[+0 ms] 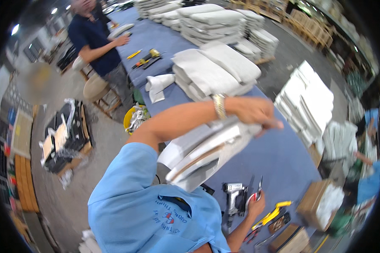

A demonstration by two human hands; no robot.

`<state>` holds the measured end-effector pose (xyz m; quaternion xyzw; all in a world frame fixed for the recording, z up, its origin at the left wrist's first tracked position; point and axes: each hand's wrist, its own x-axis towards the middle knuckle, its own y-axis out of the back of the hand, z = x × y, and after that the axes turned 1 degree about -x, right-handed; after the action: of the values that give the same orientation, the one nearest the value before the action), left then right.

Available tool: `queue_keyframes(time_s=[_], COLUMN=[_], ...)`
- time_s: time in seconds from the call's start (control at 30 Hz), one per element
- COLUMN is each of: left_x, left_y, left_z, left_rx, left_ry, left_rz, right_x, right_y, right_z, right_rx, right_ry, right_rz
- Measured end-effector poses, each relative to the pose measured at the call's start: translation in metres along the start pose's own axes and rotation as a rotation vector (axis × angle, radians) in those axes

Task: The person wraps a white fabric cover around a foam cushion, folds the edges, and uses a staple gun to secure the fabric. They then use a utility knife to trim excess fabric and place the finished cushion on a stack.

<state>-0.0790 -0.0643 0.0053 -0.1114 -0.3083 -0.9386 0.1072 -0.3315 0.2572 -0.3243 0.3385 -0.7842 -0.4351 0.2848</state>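
Fingers of the left hand (252,111), at about 3 o'clock, are blurred by motion; from my remote feed I cannot tell whether they grip anything. Fingers of the right hand (256,205), near 5 o'clock, are wrapped around one pair of scissors (252,197) with a red-and-white handle, blades pointing toward 12.

Largest, I count one blue-covered worktable (278,164), running from 11 o'clock to 5. One co-worker (98,42) in a navy shirt stands along its edge at 10:30. I see one tilted pile of white padding (306,103) at 2:30, beyond the table edge, and one nearer stack of cream cushions (217,69) on the tabletop at 1. One round-seated stool (98,88) stands at 10. I find two cardboard boxes, one (311,201) at 4 and the other (289,240) at 4:30. One white-and-grey padded panel (202,158), smeared by motion, lies between the centre and 5, under the left forearm.

Smaller still, I have one yellow bucket (128,120) at 9 with pale scraps, one silver pneumatic stapler (233,196) at 5 just beside the right hand, and one metal-banded wristwatch (219,106) on the left wrist.
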Motion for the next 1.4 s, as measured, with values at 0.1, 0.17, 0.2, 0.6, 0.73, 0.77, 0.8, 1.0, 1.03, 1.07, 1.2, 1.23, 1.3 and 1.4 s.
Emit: queue_keyframes(time_s=[0.1, 0.17, 0.2, 0.6, 0.73, 0.77, 0.8, 1.0, 1.03, 1.07, 1.2, 1.23, 1.3, 1.4], left_x=[0.017, -0.002, -0.011, 0.004, 0.002, 0.0, -0.005, -0.033, -0.046, -0.06, -0.084, -0.085, -0.082, -0.09], left_y=[-0.054, -0.09, -0.11, -0.199, -0.25, -0.25, -0.251, -0.234, -0.237, -0.241, -0.244, -0.244, -0.233, -0.225], left_z=[-0.039, -0.076, -0.095, -0.18, -0.201, -0.197, -0.196, -0.152, -0.15, -0.147, -0.111, -0.119, -0.104, -0.105], left_rx=[-0.253, -0.347, -0.382, -0.499, -0.242, -0.264, -0.177, 0.087, 0.081, 0.073, 0.044, 0.046, 0.191, 0.022], left_ry=[0.032, 0.19, 0.184, 0.478, 0.407, 0.455, 0.404, 0.307, 0.307, 0.305, 0.245, 0.234, 0.135, 0.31], left_rz=[-0.157, -0.17, -0.126, -0.015, 0.177, 0.151, 0.215, 0.285, 0.266, 0.244, 0.132, 0.155, 0.136, 0.059], right_x=[0.0, 0.008, 0.009, -0.047, -0.022, -0.017, -0.013, 0.002, 0.0, -0.003, -0.014, -0.01, -0.015, -0.021], right_y=[-0.019, -0.026, -0.022, -0.018, -0.036, -0.034, -0.028, -0.011, -0.007, -0.001, -0.004, -0.012, 0.006, -0.017], right_z=[0.013, 0.005, -0.004, -0.115, -0.129, -0.123, -0.128, -0.133, -0.139, -0.145, -0.123, -0.118, -0.148, -0.13], right_rx=[-0.027, -0.052, -0.064, 1.058, 1.146, 1.109, 1.075, 1.08, 1.076, 1.073, 1.03, 1.043, 1.13, 0.959], right_ry=[-0.02, -0.06, -0.091, -0.303, -0.277, -0.297, -0.313, -0.346, -0.351, -0.358, -0.305, -0.266, -0.274, -0.227], right_rz=[-0.113, -0.252, -0.31, -0.239, -0.163, -0.171, -0.193, -0.269, -0.275, -0.278, -0.279, -0.315, -0.247, -0.237])
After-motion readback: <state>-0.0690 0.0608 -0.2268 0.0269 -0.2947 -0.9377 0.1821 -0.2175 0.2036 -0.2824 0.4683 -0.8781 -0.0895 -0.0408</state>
